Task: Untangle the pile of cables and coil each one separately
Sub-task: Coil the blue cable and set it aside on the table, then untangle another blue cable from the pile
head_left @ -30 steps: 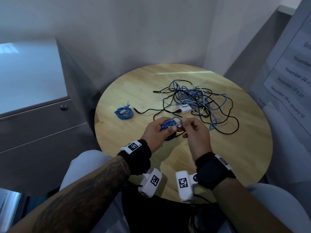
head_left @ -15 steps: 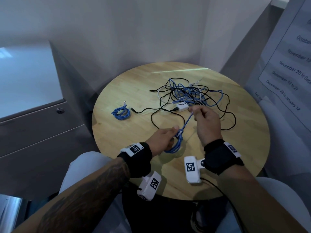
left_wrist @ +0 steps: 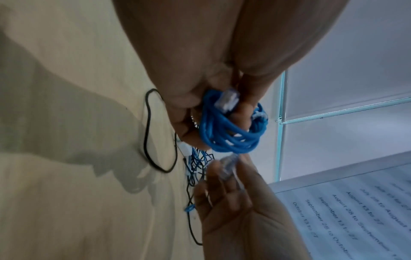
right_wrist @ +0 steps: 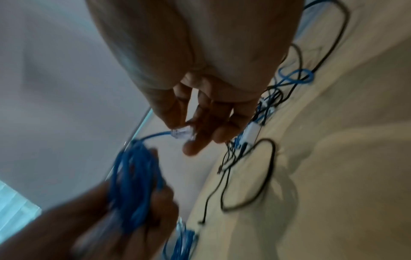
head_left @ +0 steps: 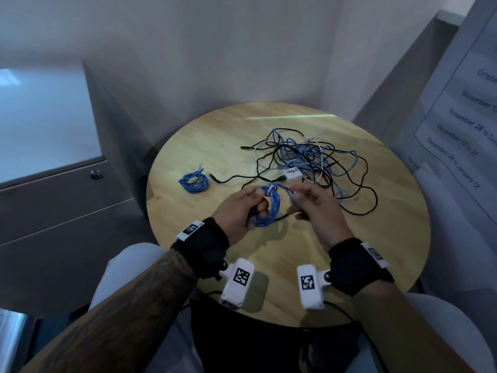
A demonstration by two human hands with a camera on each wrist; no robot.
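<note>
Above the near middle of the round tabletop (head_left: 349, 251), the left hand (head_left: 236, 211) curls its fingers through a blue cable coil (head_left: 269, 208), gripping the bundled loops. The right hand (head_left: 317, 208), just beside it, pinches the cable's clear plug (right_wrist: 183, 134) between thumb and forefinger, the other fingers loosely extended. A finished blue coil (head_left: 194, 180) lies toward the left edge. The tangled pile (head_left: 309, 160) of black, blue and white cables, with a small white adapter (head_left: 292, 175) in it, sits right of centre toward the far edge.
</note>
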